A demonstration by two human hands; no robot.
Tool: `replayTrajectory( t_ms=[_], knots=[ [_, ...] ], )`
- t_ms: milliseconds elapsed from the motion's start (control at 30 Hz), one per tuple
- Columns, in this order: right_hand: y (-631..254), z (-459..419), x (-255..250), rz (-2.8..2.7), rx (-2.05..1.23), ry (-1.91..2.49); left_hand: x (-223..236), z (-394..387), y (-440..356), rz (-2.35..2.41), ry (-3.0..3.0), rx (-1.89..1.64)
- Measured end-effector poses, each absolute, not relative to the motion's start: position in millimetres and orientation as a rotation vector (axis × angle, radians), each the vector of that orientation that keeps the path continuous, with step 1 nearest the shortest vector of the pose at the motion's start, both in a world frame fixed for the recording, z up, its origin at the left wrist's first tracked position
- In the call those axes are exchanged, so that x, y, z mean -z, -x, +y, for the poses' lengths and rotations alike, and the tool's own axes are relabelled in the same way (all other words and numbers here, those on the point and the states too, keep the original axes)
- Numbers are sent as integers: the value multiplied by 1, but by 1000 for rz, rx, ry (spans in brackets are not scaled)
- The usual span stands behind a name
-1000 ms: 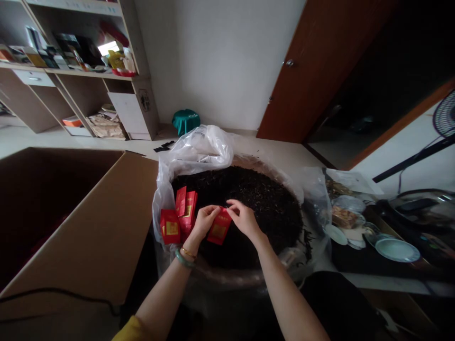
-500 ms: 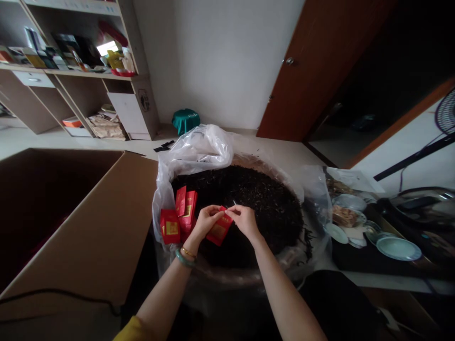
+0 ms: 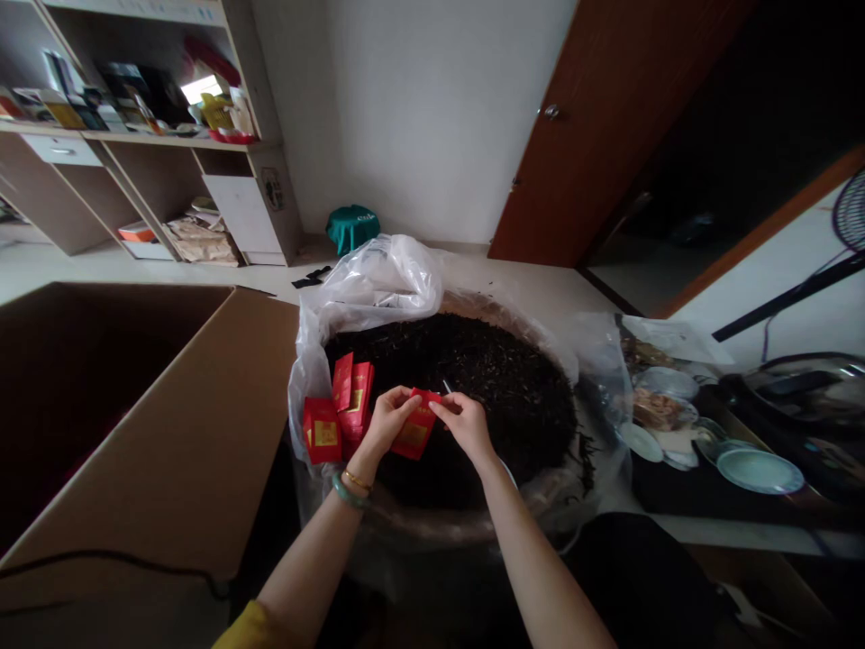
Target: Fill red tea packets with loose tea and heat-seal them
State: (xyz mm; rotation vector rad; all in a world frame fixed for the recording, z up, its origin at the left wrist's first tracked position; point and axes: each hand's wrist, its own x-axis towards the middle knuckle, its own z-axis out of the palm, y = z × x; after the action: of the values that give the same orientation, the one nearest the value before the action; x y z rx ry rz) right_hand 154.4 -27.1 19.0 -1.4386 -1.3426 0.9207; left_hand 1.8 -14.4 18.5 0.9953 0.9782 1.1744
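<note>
A small red packet (image 3: pixel 417 436) with a gold label is pinched at its top edge between both hands, over a round tub of dark, dry, leaf-like bits (image 3: pixel 500 370). My left hand (image 3: pixel 386 421), with bangles at the wrist, grips the top left corner. On the opposite corner are the thumb and fingertips of my right hand (image 3: pixel 463 422). A thin pale rod (image 3: pixel 447 386) pokes out just beyond my right fingers; what it belongs to is hidden. More red packets (image 3: pixel 351 410) lie on the left side of the dark heap, beside my left hand.
Clear plastic (image 3: pixel 388 275) lines the tub and bunches over its rim. To the left stands an open cardboard box (image 3: pixel 203 415). On the right, a low table holds dishes (image 3: pixel 758 471) and bags. A green bin (image 3: pixel 352 229) sits by the wall, near a wooden door (image 3: pixel 601 135).
The held packet has turned from a slant to nearly upright, its top edge now stretched between both hands. The other packets stay put.
</note>
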Motion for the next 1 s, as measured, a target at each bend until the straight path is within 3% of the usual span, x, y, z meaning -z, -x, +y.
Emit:
replayTrajectory(
  t_ms=[267, 567, 800, 1000],
  knots=[
    [-153, -27, -18, -1185, -1032, 1338, -17, -15, 0, 927, -1042, -1052],
    [-152, -27, -21, -1233, -1087, 1322, -18, -14, -1, 971, -1052, -1151],
    [-156, -22, -15, -1263, -1064, 1343, -17, -18, -4, 956, -982, -917],
    [-175, -11, -3, -1735, -501, 1800, -15, -14, -5, 1053, -902, -1000]
  ],
)
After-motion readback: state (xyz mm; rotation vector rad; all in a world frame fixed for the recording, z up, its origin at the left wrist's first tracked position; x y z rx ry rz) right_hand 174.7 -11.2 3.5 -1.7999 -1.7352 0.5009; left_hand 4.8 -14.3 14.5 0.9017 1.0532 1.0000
